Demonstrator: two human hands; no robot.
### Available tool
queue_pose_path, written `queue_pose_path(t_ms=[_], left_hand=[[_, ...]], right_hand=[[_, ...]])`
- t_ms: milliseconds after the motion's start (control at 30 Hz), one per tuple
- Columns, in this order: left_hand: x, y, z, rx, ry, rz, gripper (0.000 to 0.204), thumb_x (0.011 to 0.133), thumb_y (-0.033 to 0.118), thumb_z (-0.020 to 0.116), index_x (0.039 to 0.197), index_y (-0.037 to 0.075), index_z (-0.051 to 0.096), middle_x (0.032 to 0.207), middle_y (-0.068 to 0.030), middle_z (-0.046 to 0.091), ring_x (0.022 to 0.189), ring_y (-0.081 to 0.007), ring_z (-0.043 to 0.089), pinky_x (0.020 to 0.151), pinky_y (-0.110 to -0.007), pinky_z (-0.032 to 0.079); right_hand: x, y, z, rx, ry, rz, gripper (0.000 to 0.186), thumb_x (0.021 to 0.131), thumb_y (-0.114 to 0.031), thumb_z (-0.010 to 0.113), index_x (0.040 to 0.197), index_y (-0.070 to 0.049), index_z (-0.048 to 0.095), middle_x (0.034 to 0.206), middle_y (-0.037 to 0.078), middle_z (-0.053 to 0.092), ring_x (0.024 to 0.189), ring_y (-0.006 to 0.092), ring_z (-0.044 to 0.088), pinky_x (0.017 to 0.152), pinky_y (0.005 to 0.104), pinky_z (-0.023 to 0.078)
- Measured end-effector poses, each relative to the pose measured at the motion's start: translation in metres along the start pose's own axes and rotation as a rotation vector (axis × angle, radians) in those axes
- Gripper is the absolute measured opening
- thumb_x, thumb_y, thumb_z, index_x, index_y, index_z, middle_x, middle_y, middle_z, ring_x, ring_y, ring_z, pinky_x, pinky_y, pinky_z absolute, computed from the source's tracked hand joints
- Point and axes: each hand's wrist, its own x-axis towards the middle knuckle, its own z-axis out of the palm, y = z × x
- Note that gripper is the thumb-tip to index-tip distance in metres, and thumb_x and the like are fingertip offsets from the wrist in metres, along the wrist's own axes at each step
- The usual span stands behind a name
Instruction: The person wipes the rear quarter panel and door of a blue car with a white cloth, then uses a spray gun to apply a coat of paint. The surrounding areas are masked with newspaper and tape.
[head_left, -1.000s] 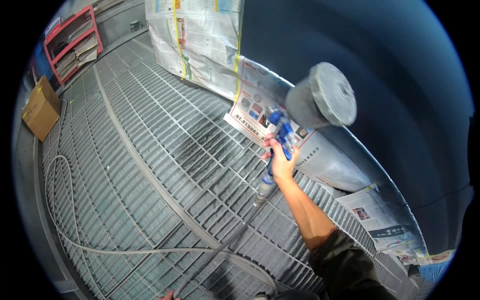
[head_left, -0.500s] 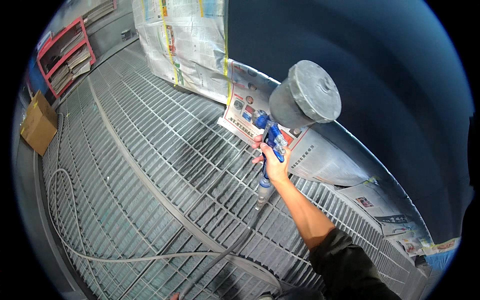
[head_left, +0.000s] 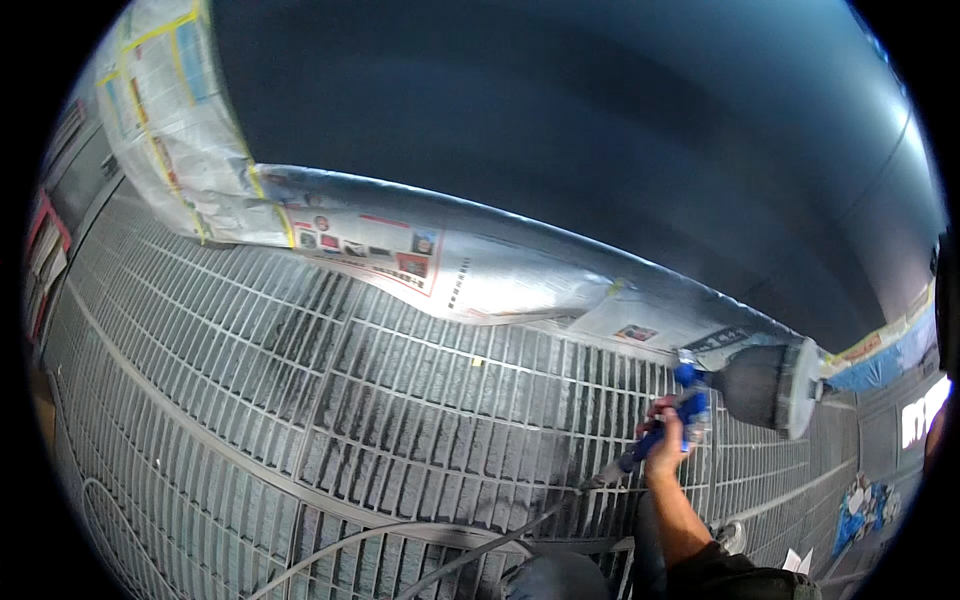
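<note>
My right hand (head_left: 668,452) is wrapped round the handle of a blue spray gun (head_left: 690,404), near the lower right. The gun's grey paint cup (head_left: 768,386) tips over to the right, its pale lid facing that way. From the bottom of the handle a grey air hose (head_left: 505,540) runs down to the lower edge. Beyond the gun curves a large, dark, smooth body panel (head_left: 540,120). Masking newspaper (head_left: 500,282) hangs along the panel's lower edge, just past the gun. My left hand is out of sight.
Metal floor grating (head_left: 420,400) spreads below the panel, with a loop of hose (head_left: 340,545) lying on it. More taped newspaper (head_left: 170,130) covers the upper left. A red rack (head_left: 48,250) stands at the left edge. Crumpled blue and white material (head_left: 865,510) lies at lower right.
My view has swung right along the panel. The spray gun has moved right and lower in the picture, its cup now tipped further over. The fingertips at the bottom edge have left view.
</note>
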Motion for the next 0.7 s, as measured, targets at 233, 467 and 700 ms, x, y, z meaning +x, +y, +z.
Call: queue_pose_path(t_ms=[233,467,700], left_hand=[[0.005,0.051,0.03,0.11,-0.079,0.148,0.019,0.088,0.012,0.062,0.104,0.003,0.069,0.089,-0.0222,0.067,0.081,-0.042,0.063,0.071,-0.046,0.05],[0.005,0.106,0.037,0.262,-0.042,0.488,0.025,0.087,0.011,0.066,0.11,0.004,0.068,0.099,-0.0212,0.068,0.085,-0.0378,0.066,0.076,-0.042,0.053],[-0.006,0.174,0.05,0.292,-0.048,0.69,0.023,0.081,0.007,0.063,0.104,0.006,0.069,0.099,-0.0148,0.068,0.085,-0.0345,0.065,0.074,-0.04,0.054]], right_hand=[[0.042,0.001,-0.15,-0.03,0.466,-0.054,0.023,0.09,-0.013,0.058,0.111,-0.002,0.06,0.104,0.01,0.065,0.091,0.0195,0.065,0.056,0.0347,0.058],[0.026,-0.007,-0.102,0.332,-0.273,0.171,0.025,0.087,-0.01,0.065,0.108,0.002,0.061,0.102,0.016,0.065,0.089,0.0209,0.065,0.059,0.0323,0.059],[0.054,0.001,-0.171,0.19,0.168,-0.003,0.018,0.084,-0.009,0.065,0.1,-0.002,0.062,0.091,0.009,0.065,0.075,0.016,0.062,0.049,0.0277,0.051]])
